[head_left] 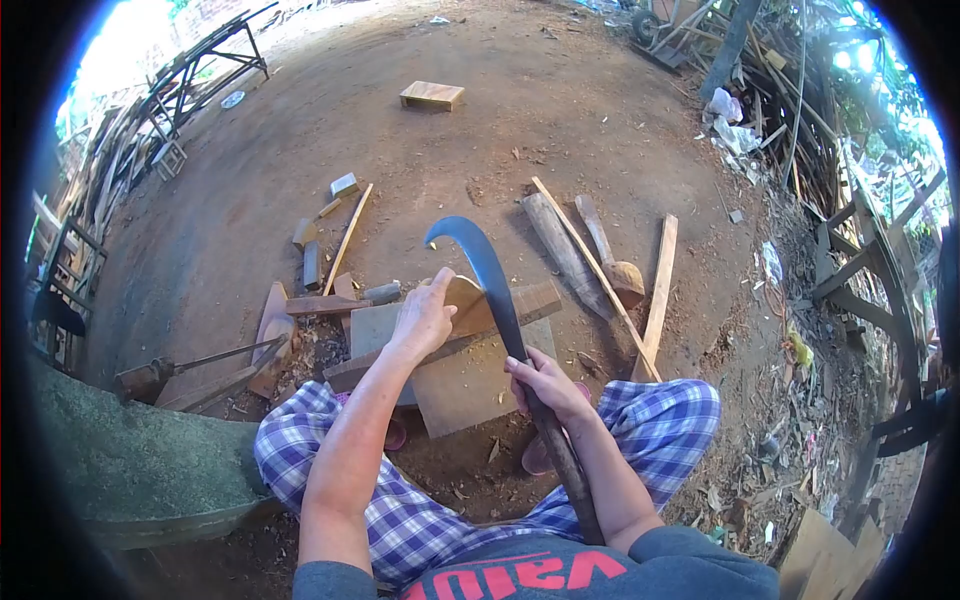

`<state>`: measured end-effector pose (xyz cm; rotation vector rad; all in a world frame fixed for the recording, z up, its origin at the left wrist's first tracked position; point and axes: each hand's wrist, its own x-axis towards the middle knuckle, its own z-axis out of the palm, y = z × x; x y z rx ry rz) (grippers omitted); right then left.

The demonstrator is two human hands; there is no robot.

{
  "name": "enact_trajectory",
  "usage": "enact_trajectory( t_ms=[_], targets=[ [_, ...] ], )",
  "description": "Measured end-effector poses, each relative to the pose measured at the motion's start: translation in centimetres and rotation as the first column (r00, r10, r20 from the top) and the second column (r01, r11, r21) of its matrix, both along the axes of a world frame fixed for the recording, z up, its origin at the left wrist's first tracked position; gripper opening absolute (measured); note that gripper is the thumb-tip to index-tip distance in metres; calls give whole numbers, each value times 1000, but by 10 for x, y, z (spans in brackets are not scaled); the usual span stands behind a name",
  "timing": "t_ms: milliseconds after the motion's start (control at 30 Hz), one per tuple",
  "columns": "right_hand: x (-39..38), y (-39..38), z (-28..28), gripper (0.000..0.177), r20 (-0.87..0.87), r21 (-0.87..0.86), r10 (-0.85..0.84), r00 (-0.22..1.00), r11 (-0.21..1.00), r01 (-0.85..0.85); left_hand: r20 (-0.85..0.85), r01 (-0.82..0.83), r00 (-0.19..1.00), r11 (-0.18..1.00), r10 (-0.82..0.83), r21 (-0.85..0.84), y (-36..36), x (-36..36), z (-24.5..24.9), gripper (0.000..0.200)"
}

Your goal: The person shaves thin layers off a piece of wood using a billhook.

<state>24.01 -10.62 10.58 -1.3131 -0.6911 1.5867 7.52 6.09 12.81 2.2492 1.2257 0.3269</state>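
Observation:
My right hand [543, 383] is wrapped round the dark handle of a billhook [483, 266], whose hooked blade curves up and to the left. The handle runs down along my right forearm. My left hand [426, 318] reaches forward with its index finger extended, touching a pale rounded wooden piece [463, 300] just left of the blade; whether it grips the piece is hard to tell. Beneath lie a slanted wooden beam [535, 301] and a flat board [468, 385] on the ground between my knees.
Right of the beam lie a log [565, 252], a wooden mallet [625, 280] and long strips [660, 290]. A bow saw [215, 375] and small blocks [311, 265] are at the left, near a green stone slab [160, 460]. A wooden block [432, 95] sits farther ahead.

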Motion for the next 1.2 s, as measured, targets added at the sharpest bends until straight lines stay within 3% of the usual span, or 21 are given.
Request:
enact_trajectory(
  t_ms=[33, 100, 233, 300, 367, 400, 533, 600, 633, 700, 833, 900, 933, 1000, 1033, 1100, 1200],
  targets=[
    [-2, -1, 9, 28, 0, 5, 8, 1000, 1000, -8, 8, 30, 1000, 1000, -30, 2, 2, -4, 2, 44],
    [-2, -5, 22, 27, 247, 64, -42, 968, 998, 27, -28, 57, 998, 998, -57, 14, 3, -6, 7, 43],
    [-6, -12, 58, 25, 396, 116, -139, 908, 988, 101, -58, 99, 993, 995, -99, 6, 4, -15, 15, 39],
    [-8, -9, 26, 28, 472, 92, -121, 873, 992, 88, -52, 91, 995, 996, -90, 23, 5, -17, 10, 38],
    [-19, -3, -16, 32, 807, 107, -68, 586, 994, -32, -52, 92, 995, 995, -89, 46, 2, -13, 8, 38],
    [-23, 0, -11, 33, 791, -1, 30, 611, 999, -47, -56, 73, 996, 995, -69, 65, -1, -9, 8, 38],
    [-19, -2, -15, 34, 850, 17, 24, 527, 997, -72, -61, 68, 996, 994, -63, 81, -2, -5, 11, 41],
    [-9, 0, -15, 35, 536, -14, 71, 841, 997, -75, -61, 74, 996, 995, -69, 74, -1, -5, 12, 40],
    [-6, -1, -18, 35, 539, -13, 66, 840, 997, -70, -62, 71, 996, 995, -67, 66, 0, -6, 13, 39],
    [-3, 0, -20, 34, 155, -2, 59, 986, 998, -60, -44, 100, 994, 994, -98, 54, 4, -10, 15, 38],
    [-11, -2, -6, 32, 162, -7, 54, 985, 999, -53, -40, 137, 990, 987, -134, 79, 6, -16, 13, 35],
    [-15, -4, 10, 32, 392, 21, 19, 920, 999, -29, -53, 126, 991, 989, -122, 82, 4, -16, 13, 36],
    [-17, -6, 24, 32, 393, 18, 27, 919, 999, -37, -67, 121, 991, 989, -115, 89, 4, -16, 13, 36],
    [-19, -9, 48, 33, 570, 56, -2, 822, 998, -37, -71, 101, 993, 991, -95, 83, 3, -16, 14, 36],
    [-21, -8, 46, 33, 573, 51, 9, 819, 998, -47, -75, 91, 994, 993, -85, 79, 2, -16, 13, 37],
    [-26, -7, 38, 32, 777, 63, -39, 629, 998, -16, -69, 92, 994, 992, -86, 88, 3, -17, 8, 37],
    [-30, 0, 3, 32, 844, -3, 22, 536, 999, -37, -84, 107, 992, 987, -97, 123, -1, -12, 11, 36]
  ],
)
